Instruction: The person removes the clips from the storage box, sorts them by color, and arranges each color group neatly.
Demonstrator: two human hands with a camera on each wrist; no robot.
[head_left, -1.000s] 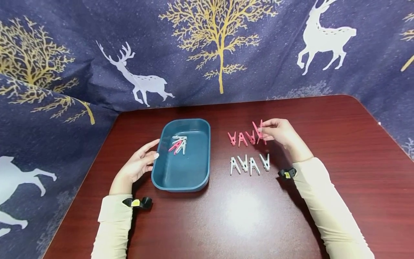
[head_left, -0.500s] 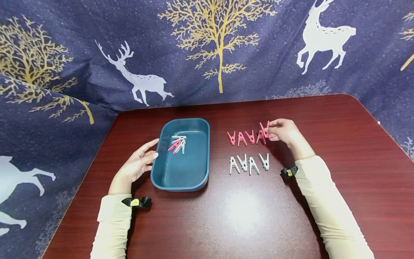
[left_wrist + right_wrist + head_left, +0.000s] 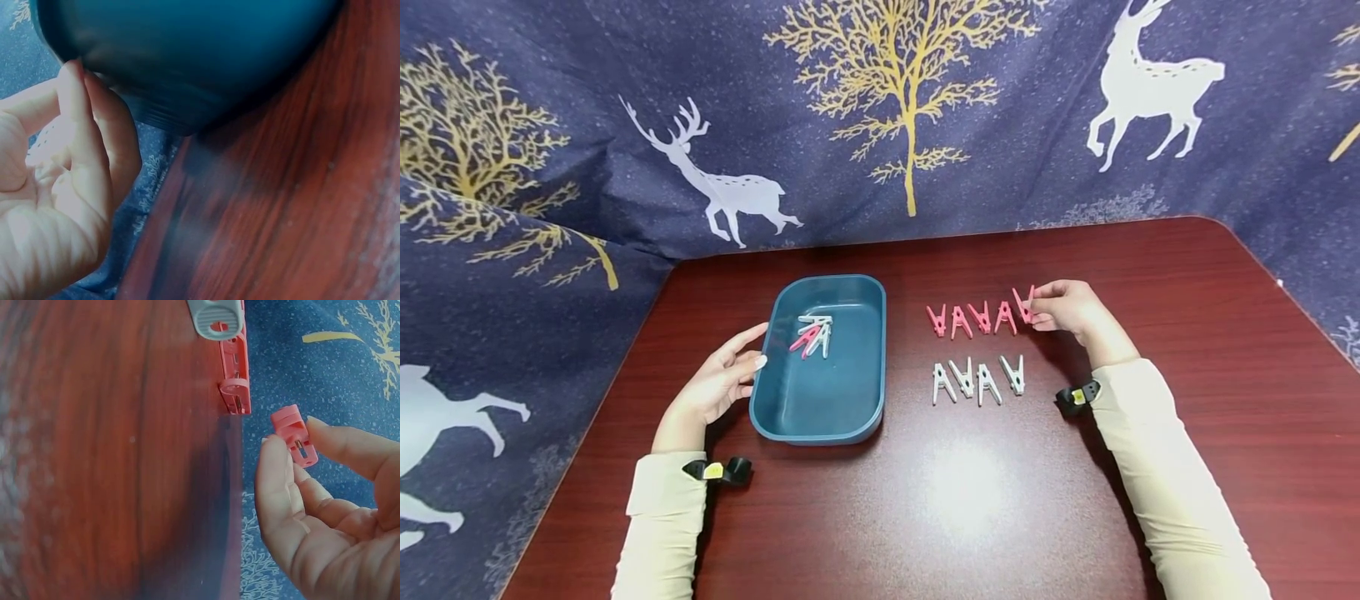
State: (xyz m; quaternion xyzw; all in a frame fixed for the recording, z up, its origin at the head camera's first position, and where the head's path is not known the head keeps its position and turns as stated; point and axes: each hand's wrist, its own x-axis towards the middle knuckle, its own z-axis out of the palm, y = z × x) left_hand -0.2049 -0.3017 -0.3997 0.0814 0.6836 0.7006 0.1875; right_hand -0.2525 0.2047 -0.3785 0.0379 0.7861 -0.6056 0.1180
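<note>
My left hand [image 3: 722,379] rests against the left side of a blue plastic basin [image 3: 831,437], fingertips at its rim; the basin's wall [image 3: 187,56] fills the top of the left wrist view. Two white clothespins and one pink clothespin [image 3: 806,340] lie inside. Over the table's right part, my right hand [image 3: 1070,310] pinches a pink clothespin [image 3: 1024,307] between thumb and fingers, its legs pointing up. That clothespin [image 3: 295,434] shows end-on in the right wrist view. It is beside the right end of a row of pink clothespins [image 3: 982,317].
Several white clothespins [image 3: 987,385] form a second row nearer me, below the pink row. The dark red wooden table [image 3: 880,525] ends at the back against a blue cloth [image 3: 842,167] printed with deer and trees.
My right hand has shifted right with the pink clothespin, from overlapping the row's last clothespin to beside it. My left hand and the basin have stayed put.
</note>
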